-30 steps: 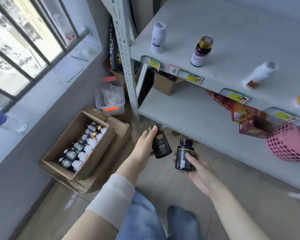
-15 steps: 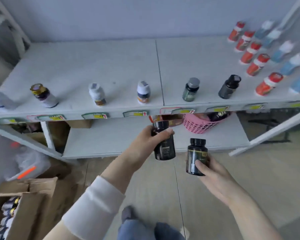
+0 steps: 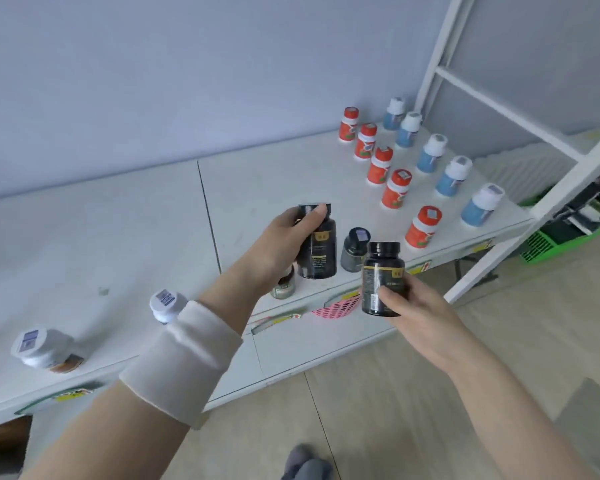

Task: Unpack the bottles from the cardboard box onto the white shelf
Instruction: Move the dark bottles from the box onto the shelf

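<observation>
Both hands have come up and to the right since half a second ago, and the view has swung that way along the shelf. The left hand grips a black bottle upright, thumb across the cap, over the front edge of the white shelf; whether its base touches the board cannot be told. The right hand wraps its fingers round the other black bottle, upright, just off the shelf's front at five o'clock from the first.

Between the two stands one grey bottle on the shelf. One small bottle shows partly behind the left wrist. At two o'clock run five red bottles in a row, and beside them five blue bottles. At eight o'clock stand two white-capped bottles, one half hidden by the white sleeve.

A pink basket sits on the lower shelf board, and a green basket lies at three o'clock. A pale grey-blue wall backs the shelf, and the floor is light wood.
</observation>
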Demonstrator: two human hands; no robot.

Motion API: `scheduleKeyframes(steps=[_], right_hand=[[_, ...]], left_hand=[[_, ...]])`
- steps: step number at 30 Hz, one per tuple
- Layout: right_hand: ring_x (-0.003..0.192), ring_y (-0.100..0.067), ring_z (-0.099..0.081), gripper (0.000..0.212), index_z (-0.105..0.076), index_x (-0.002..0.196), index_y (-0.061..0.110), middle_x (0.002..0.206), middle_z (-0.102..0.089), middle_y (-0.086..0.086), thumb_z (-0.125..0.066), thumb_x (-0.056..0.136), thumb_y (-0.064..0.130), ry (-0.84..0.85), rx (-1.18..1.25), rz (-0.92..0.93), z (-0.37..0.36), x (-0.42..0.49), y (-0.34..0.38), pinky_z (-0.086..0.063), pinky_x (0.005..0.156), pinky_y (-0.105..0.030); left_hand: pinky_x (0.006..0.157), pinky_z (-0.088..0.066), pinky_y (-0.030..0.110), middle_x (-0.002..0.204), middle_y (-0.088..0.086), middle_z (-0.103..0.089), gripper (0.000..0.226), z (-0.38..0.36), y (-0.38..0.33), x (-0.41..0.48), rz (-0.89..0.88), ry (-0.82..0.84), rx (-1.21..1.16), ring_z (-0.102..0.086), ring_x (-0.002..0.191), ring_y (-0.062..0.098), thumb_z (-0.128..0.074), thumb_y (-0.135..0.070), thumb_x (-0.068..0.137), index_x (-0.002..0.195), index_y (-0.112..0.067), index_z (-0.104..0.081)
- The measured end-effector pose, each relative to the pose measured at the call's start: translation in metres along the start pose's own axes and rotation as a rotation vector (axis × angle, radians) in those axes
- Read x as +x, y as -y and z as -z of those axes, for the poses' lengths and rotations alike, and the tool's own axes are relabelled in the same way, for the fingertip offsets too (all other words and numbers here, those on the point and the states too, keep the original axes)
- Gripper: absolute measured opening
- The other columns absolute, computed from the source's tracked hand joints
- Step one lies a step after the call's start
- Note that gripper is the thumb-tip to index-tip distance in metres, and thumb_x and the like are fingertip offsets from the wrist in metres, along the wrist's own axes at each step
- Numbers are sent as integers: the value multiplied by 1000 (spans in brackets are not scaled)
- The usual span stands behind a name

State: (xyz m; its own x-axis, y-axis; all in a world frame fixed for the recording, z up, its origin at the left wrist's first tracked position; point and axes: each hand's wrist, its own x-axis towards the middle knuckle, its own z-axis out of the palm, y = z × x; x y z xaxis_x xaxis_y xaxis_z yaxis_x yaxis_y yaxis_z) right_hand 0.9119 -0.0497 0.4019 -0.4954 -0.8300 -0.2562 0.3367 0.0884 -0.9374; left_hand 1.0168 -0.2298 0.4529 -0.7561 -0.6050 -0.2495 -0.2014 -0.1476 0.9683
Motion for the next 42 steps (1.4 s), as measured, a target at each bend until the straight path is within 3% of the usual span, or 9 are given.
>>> scheduleKeyframes(steps=[4,7,11,14,21,26,31,34,42], right_hand=[[113,-25,-60,94,-56,118,10,119,-65,-11,-87,41,55,-16,-17,12,11,38,15,-41,105,-42],[113,-20,-60,87,-57,115,18,116,-67,-4,-85,42,57,-7,-55,8,23,65,26,-40,104,-39],[106,-15,-61,42,-59,105,21,107,-68,1,-74,67,30,-3,-143,35,43,109,46,-41,104,-36],[103,-13,-62,28,-60,101,22,103,-68,3,-73,76,16,-13,-217,66,53,144,58,-44,95,-31],[103,-15,-60,48,-53,115,15,109,-64,-1,-76,73,10,-28,-417,75,55,213,61,-45,81,-18],[96,-17,-62,53,-53,113,15,107,-64,-2,-80,67,12,-93,-535,100,47,271,54,-46,79,-21],[94,-16,-55,57,-50,113,13,106,-57,2,-80,66,7,-197,-596,151,40,332,42,-40,80,-22],[92,-12,-51,56,-50,114,13,104,-55,4,-79,66,6,-186,-638,168,37,361,40,-39,80,-20],[94,-15,-52,55,-50,113,11,101,-53,5,-79,66,6,-150,-684,188,34,419,31,-41,84,-23]], left_hand=[[76,-54,28,98,4,-65,17,0,-12,48,-40,9,4,-62,88,18,-55,-32,93,100,-17,-60],[62,-53,17,92,-1,-63,15,0,-21,82,-50,-23,35,-61,85,13,-57,-29,92,100,-16,-60],[90,-53,37,100,4,-63,12,2,-33,123,-63,-80,96,-59,95,17,-61,-25,90,100,-18,-62],[97,-48,43,102,8,-62,7,3,-35,152,-53,-128,119,-57,94,19,-63,-20,89,95,-19,-61],[100,-47,41,101,3,-65,19,26,-20,220,-33,-251,178,-59,97,18,-69,-19,83,101,-17,-62],[97,-46,38,102,2,-67,28,46,-6,279,-40,-291,296,-62,100,20,-74,-20,78,104,-17,-64],[68,-42,19,99,2,-64,34,59,-5,343,-78,-276,515,-58,92,17,-74,-20,78,110,-13,-64],[60,-39,9,97,-1,-61,36,67,-8,376,-113,-299,548,-55,90,14,-74,-19,78,111,-12,-64],[67,-39,11,102,2,-63,38,68,-1,432,-146,-247,572,-55,92,12,-73,-18,79,114,-9,-63]])
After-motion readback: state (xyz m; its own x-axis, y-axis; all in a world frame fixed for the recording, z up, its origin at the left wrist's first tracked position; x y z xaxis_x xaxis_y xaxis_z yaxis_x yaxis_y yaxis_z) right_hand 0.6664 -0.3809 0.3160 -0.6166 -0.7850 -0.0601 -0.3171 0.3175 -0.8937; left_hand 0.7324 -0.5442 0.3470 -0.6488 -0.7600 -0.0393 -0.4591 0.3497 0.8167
